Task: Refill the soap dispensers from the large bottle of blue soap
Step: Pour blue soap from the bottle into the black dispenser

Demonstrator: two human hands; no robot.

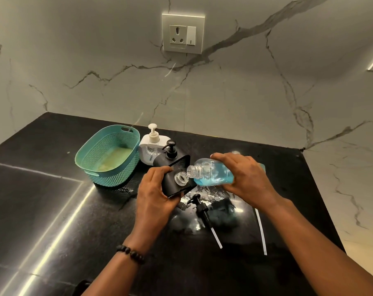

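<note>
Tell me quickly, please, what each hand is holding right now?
Left hand: closed on the black dispenser, tilted.
Right hand: closed on the blue soap bottle, tipped toward the dispenser's open neck.

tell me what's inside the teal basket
The teal basket shows only a pale yellowish patch on its floor, perhaps a cloth or residue; no bottles stand in it. Its near wall hides the front part of the floor.
</note>
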